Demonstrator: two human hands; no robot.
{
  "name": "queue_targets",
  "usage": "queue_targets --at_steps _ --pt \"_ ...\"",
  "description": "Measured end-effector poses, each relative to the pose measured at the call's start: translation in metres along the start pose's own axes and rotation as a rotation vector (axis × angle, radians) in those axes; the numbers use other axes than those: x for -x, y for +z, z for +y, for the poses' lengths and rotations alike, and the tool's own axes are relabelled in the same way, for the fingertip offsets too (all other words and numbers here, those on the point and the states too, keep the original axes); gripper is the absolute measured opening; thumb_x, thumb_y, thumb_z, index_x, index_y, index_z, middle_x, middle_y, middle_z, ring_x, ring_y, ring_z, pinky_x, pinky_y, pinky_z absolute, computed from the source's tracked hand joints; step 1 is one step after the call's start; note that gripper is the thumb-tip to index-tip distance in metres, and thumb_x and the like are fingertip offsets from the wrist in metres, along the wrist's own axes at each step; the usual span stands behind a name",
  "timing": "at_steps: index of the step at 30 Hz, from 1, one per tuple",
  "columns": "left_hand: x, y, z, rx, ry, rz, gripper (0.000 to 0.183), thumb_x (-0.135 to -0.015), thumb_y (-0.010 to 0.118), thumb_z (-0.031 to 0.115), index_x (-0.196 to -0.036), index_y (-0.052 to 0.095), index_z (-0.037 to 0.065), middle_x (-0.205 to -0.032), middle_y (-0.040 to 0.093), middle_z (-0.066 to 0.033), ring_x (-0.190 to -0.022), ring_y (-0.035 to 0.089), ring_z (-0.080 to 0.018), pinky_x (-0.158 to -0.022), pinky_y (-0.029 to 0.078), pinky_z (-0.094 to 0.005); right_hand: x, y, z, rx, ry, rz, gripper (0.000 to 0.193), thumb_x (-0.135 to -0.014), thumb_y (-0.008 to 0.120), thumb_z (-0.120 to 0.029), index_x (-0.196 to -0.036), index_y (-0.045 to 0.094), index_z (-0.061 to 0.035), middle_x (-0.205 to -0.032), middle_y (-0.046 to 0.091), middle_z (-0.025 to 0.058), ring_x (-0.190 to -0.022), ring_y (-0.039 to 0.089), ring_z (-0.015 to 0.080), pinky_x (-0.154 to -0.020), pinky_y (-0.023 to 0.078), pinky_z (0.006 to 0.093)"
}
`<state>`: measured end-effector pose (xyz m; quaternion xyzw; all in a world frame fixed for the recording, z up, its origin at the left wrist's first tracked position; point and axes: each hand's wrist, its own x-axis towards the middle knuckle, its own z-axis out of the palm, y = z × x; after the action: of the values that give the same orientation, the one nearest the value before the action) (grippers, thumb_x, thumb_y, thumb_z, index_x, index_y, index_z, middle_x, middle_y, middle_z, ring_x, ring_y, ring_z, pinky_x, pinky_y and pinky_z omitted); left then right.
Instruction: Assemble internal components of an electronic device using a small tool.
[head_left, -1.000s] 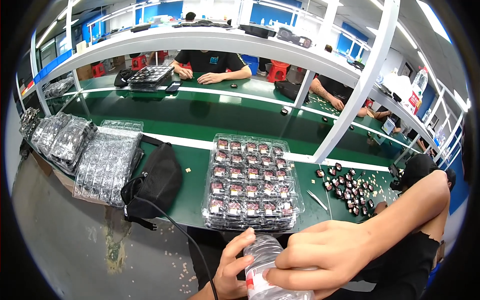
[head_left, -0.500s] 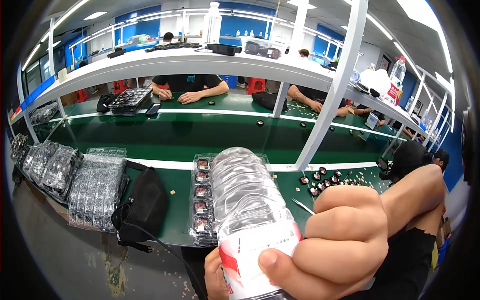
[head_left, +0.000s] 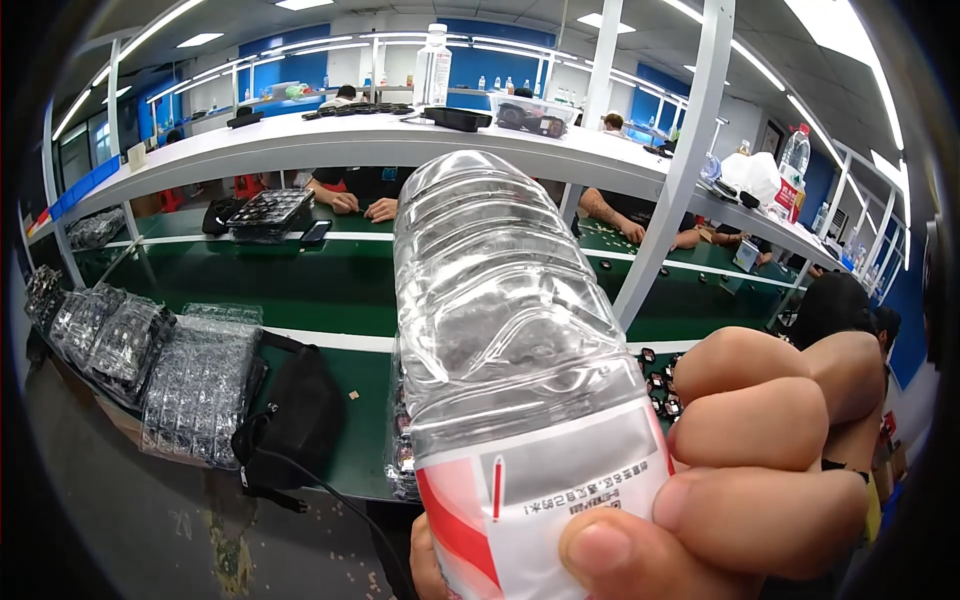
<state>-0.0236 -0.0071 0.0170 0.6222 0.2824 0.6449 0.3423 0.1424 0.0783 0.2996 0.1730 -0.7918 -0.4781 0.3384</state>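
A clear ribbed plastic bottle (head_left: 505,290) with a white and red label fills the middle of the view, its base tilted up and away from me. My right hand (head_left: 745,480) is closed around the labelled part, thumb lying across the label. Only a few fingers of my left hand (head_left: 428,560) show, wrapped against the bottle's left side; the rest is behind it. The bottle's lower end runs out of the picture. Behind it, a stack of clear trays (head_left: 402,450) and several small black parts (head_left: 662,385) on the green bench are partly covered.
A black bag (head_left: 298,410) lies on the bench at left, beside stacked clear trays (head_left: 195,390). A white shelf (head_left: 330,137) on posts crosses ahead, holding a white bottle (head_left: 432,70) and a clear box (head_left: 530,115). Across the bench rest a co-worker's hands (head_left: 365,207).
The bottle has come closer and risen, now covering much more of the bench and trays. My right hand has moved right with it, still gripping the label. The co-worker's arms are now partly hidden.
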Motion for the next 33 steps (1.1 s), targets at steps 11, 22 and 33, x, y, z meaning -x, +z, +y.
queue_targets --at_steps 11,22,33 --pt "-0.005 -0.002 0.010 0.035 0.016 0.045 0.070 -0.089 0.074 0.031 -0.143 0.044 -0.002 -0.146 0.045 -0.0256 -0.136 0.044 -0.0393 -0.113 0.034 -0.0467 -0.014 -0.020 -0.026 -0.282 0.338 -0.228 0.036 -0.068 0.081 -0.009 -0.103 0.073 -0.0047 -0.095 0.053 0.0062 -0.064 0.051 0.0149 -0.046 0.037 0.0245" --pt "-0.012 0.003 0.014 -0.135 0.223 0.068 0.056 -0.088 0.072 0.001 -0.135 0.043 0.008 -0.140 0.051 -0.0246 -0.132 0.050 -0.0440 -0.111 0.042 -0.0535 0.005 -0.017 -0.062 -1.207 0.893 -0.442 0.046 -0.081 0.078 -0.028 -0.114 0.061 -0.0018 -0.096 0.053 0.0123 -0.077 0.057 0.0274 -0.062 0.050 0.0343" --pt "-0.006 -0.009 -0.001 0.259 0.272 -0.180 0.081 -0.076 0.081 0.020 -0.140 0.040 -0.009 -0.116 0.062 -0.0293 -0.100 0.065 -0.0439 -0.087 0.052 -0.0477 0.020 -0.001 -0.064 -1.476 1.130 -0.234 0.063 -0.083 0.062 -0.013 -0.142 0.043 0.0007 -0.107 0.050 0.0138 -0.093 0.059 0.0242 -0.074 0.051 0.0312"
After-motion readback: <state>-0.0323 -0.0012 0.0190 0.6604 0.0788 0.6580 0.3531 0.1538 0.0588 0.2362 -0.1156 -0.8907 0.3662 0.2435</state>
